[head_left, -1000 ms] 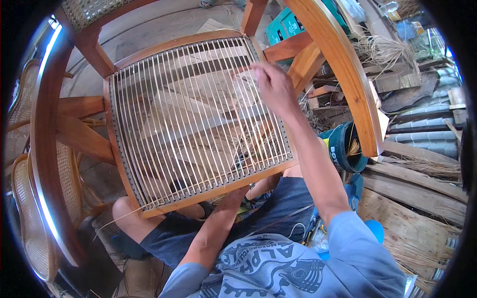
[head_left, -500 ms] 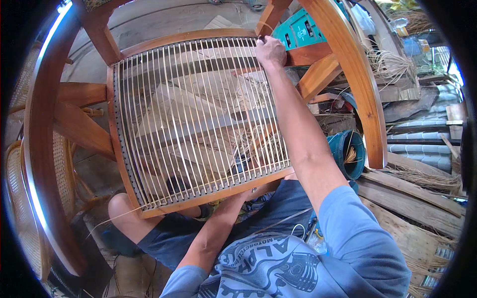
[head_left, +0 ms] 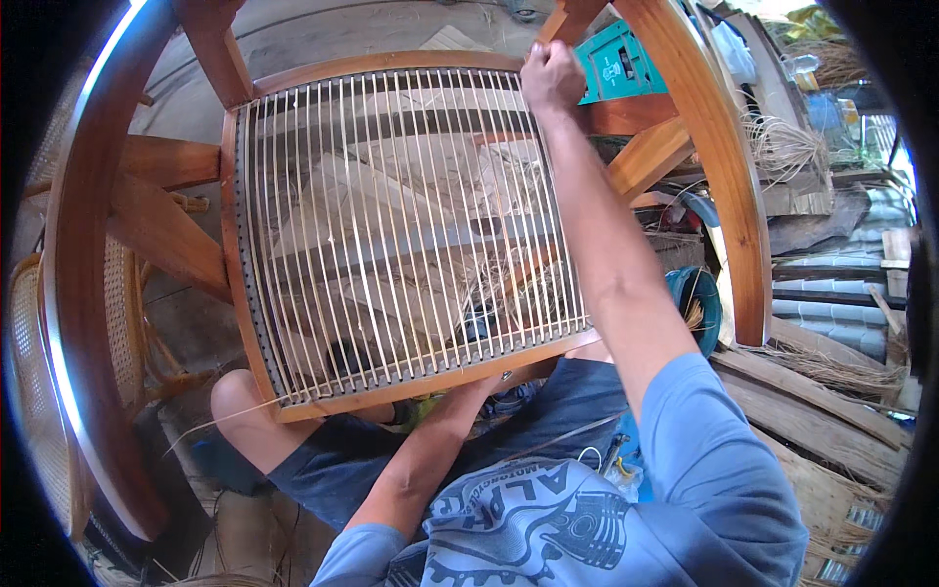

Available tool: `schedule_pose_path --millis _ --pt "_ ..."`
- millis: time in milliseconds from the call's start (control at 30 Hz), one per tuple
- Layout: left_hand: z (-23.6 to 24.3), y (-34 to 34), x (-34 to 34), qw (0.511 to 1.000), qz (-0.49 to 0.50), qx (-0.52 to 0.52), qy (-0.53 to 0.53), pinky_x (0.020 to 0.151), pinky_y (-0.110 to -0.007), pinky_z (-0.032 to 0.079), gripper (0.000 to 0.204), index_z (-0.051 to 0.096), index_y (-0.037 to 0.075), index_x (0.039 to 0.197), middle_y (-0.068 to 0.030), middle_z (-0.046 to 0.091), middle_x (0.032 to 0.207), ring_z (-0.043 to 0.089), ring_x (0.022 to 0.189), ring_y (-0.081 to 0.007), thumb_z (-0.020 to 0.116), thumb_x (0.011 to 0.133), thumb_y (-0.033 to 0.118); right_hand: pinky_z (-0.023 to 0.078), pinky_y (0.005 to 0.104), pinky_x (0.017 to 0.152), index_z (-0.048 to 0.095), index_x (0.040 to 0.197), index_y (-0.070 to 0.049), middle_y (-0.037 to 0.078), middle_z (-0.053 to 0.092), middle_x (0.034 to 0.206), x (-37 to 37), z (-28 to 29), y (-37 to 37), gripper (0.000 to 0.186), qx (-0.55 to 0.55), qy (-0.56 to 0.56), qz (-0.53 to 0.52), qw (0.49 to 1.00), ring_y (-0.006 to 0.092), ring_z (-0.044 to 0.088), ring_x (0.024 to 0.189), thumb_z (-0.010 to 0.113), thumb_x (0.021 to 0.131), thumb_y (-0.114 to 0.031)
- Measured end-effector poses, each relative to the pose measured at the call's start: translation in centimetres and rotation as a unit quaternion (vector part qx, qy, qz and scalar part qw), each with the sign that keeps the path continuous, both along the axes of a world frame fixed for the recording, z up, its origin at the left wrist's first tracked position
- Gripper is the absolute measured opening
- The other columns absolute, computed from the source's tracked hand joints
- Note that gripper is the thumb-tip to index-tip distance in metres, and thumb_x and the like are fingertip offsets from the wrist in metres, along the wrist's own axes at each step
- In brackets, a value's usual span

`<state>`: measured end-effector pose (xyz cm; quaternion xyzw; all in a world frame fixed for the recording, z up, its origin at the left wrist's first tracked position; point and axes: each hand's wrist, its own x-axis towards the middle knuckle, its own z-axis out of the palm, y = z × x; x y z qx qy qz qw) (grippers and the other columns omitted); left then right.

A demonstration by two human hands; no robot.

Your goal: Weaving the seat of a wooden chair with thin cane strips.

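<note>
Pale cane strands [head_left: 391,210] run side by side across a wooden seat frame [head_left: 411,401] with small holes along its inner edges. My right hand [head_left: 554,76] is closed at the far right corner of the frame, fingers curled; whatever is in them is hidden. My right forearm lies over the frame's right side. My left hand passes under the near rail, where the frame and strands hide its fingers; only the left forearm [head_left: 423,460] shows plainly. A loose strand end sticks out past the near left corner, above my knee.
Thick wooden chair legs [head_left: 736,186] rise on both sides. A green crate [head_left: 611,64] stands behind the far right corner. To the right are a teal bucket [head_left: 706,318], a bundle of cane [head_left: 787,147] and wooden planks [head_left: 812,391]. Woven cane chairs [head_left: 112,323] stand at the left.
My right hand has lifted slightly up and to the right at the far corner. The whole chair sits a little farther right in view. My left hand stays under the near rail.
</note>
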<state>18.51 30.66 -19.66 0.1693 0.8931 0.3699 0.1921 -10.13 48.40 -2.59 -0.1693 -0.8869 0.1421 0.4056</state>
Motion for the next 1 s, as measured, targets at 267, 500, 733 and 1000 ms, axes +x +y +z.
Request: schedule_pose_path --millis 267,500,733,1000 --pt "-0.6 -1.3 0.8 1.0 0.016 -0.017 -0.006 0.099 -0.055 0.042 0.046 0.061 0.018 0.133 -0.0155 0.061 0.124 0.056 0.119 -0.0326 0.045 0.098 0.044 0.051 0.0313 0.074 0.072 0.099 -0.002 0.008 0.071 0.086 13.2 7.5 -4.1 0.029 -0.288 -0.17 0.249 0.909 0.0149 0.064 0.08 0.07 0.093 -0.03" --pt "-1.1 -1.6 13.0 0.994 -0.051 -0.037 -0.086 0.101 -0.054 0.041 0.047 0.06 0.018 0.134 -0.0157 0.06 0.127 0.055 0.121 -0.0323 0.044 0.098 0.045 0.05 0.0232 0.078 0.073 0.105 -0.003 0.001 0.07 0.085 35.2 5.3 -2.8 0.018 -0.359 -0.25 0.08 0.896 0.0052 0.061 0.082 0.073 0.092 -0.016" --pt "-1.2 -2.7 19.7 0.985 -0.109 -0.072 -0.114 0.103 -0.054 0.04 0.049 0.06 0.018 0.135 -0.0158 0.059 0.13 0.053 0.124 -0.0321 0.044 0.099 0.046 0.045 0.021 0.067 0.072 0.096 -0.001 -0.003 0.061 0.081 40.7 2.7 0.0 0.01 -0.343 -0.201 0.156 0.904 0.0054 0.055 0.073 0.072 0.093 -0.011" --pt "-2.0 -4.2 19.5 0.982 -0.102 -0.12 -0.101 0.106 -0.054 0.039 0.051 0.059 0.017 0.136 -0.016 0.057 0.133 0.052 0.127 -0.0318 0.043 0.099 0.048 0.048 0.0253 0.068 0.069 0.093 -0.002 0.002 0.062 0.081 40.9 0.7 -1.3 0.008 -0.34 -0.168 0.122 0.917 0.0107 0.058 0.073 0.073 0.091 -0.009"
